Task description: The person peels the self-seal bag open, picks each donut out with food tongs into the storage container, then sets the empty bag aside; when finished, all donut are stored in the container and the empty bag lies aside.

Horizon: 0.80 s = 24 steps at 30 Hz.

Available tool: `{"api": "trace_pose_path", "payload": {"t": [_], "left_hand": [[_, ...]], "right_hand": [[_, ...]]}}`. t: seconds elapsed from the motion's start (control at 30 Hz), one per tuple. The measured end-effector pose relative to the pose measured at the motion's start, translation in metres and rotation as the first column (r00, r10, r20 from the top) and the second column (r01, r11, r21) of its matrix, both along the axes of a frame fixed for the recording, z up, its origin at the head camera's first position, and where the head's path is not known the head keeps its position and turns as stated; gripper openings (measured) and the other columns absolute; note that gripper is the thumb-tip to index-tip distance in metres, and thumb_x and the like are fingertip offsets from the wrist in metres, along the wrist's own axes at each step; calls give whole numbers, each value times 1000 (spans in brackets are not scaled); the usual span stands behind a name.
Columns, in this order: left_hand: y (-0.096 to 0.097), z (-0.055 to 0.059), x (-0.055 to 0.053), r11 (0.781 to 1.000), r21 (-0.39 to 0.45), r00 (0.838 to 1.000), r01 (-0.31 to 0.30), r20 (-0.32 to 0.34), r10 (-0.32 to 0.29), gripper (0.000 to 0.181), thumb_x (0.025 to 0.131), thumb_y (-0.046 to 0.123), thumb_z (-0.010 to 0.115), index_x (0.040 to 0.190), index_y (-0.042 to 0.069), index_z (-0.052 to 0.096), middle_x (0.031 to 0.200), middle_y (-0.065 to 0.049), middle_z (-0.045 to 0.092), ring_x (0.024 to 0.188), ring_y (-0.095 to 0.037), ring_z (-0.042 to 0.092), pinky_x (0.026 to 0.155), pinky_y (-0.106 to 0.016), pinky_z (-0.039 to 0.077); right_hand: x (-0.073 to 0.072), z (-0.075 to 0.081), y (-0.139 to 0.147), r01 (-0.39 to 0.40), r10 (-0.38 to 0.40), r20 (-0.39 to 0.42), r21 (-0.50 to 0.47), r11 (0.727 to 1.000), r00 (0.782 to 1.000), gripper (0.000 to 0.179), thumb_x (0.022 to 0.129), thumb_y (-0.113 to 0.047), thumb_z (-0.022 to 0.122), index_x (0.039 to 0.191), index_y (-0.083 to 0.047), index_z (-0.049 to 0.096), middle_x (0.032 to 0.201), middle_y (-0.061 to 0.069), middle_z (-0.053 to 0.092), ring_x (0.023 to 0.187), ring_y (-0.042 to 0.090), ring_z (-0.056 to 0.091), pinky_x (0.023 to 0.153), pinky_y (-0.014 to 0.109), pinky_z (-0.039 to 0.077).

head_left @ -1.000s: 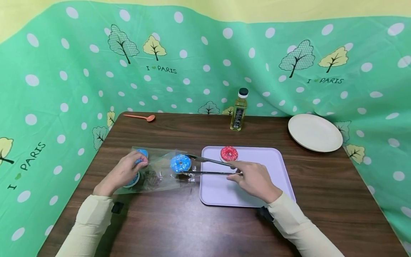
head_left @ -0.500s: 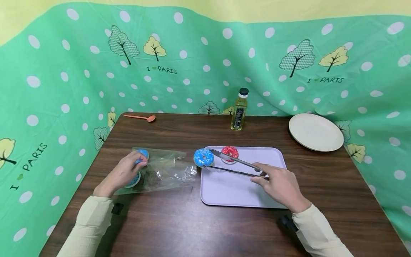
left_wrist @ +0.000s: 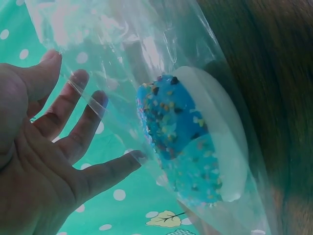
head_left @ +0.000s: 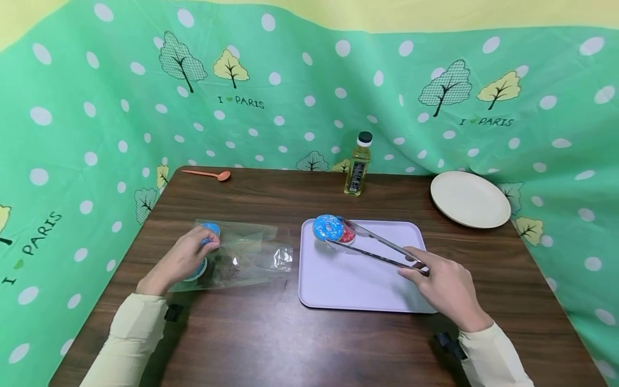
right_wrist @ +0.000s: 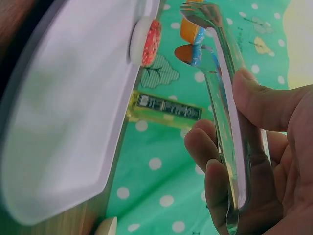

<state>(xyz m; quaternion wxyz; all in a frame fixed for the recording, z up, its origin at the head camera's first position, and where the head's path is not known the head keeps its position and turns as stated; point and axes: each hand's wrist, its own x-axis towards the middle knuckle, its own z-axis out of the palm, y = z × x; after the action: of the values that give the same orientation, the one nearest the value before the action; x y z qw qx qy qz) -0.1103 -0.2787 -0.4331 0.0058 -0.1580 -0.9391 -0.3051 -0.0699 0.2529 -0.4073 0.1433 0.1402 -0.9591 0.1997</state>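
Head view, everything relative to the tray (head_left: 338,285): it sits on the counter (head_left: 290,344) and carries one red donut (head_left: 347,237) near its far edge, left half. Right hand (head_left: 450,285) grips metal tongs (head_left: 381,240), tips clamped on a blue donut (head_left: 321,230) over the tray's far left corner; tongs probably used so fingers don't touch the frosting. Left hand (head_left: 184,259) is at the clear bag (head_left: 251,260), left of the tray, thumb and forefinger seemingly pinching the plastic, likely to stop it sliding. Bag contents: at least two blue donuts (head_left: 195,270), partly hidden under that hand. Behind the tray: upright bottle (head_left: 357,172), yellow liquid inside, cap on. Beyond it to the right, white plate (head_left: 469,200); beyond left, orange spoon (head_left: 223,176). Left wrist view: a sprinkled donut seen through the plastic, thumb at the bag's edge, other visible fingers spread; forefinger hidden, so can't tell how firm the pinch is. Right wrist view: thumb one side of the tongs, fingers the other, presumably setting the squeeze; gap between held donut and the red one, so reads as lifted above the tray, not seated
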Motion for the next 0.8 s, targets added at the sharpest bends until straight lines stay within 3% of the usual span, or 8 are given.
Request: {"api": "trace_pose_path", "payload": {"t": [0.17,0.33,0.63,0.8], "left_hand": [[-1,-3,-2,1000,7,1000,8,6,-8,10,103,12,58,101,4,64,104,-6,58,92,-24,55,80,-44,48],[-2,-4,-2,1000,3,1000,7,14,-7,10,103,12,57,103,4,64,106,-7,58,94,-24,55,82,-46,48],[-1,-3,-4,1000,-3,1000,13,-19,-13,7,103,10,57,99,7,63,102,-6,57,90,-22,53,79,-44,47],[-1,-3,-5,1000,-4,1000,6,-6,-6,8,103,10,57,99,8,62,101,-6,56,89,-23,53,79,-44,47]], "right_hand": [[6,3,9,41,-41,27,6,999,999,42,83,-32,84,119,-14,73,85,0,73,64,14,60,48,37,40],[10,3,15,68,-69,64,11,998,996,45,85,-35,82,122,-11,72,84,3,74,69,20,67,50,42,44],[13,1,31,130,-132,64,30,991,989,45,85,-35,82,122,-12,72,85,4,73,65,24,64,48,41,42],[17,-1,39,160,-163,86,46,986,983,48,85,-38,81,124,-13,71,91,14,74,67,34,65,48,47,43]]}}
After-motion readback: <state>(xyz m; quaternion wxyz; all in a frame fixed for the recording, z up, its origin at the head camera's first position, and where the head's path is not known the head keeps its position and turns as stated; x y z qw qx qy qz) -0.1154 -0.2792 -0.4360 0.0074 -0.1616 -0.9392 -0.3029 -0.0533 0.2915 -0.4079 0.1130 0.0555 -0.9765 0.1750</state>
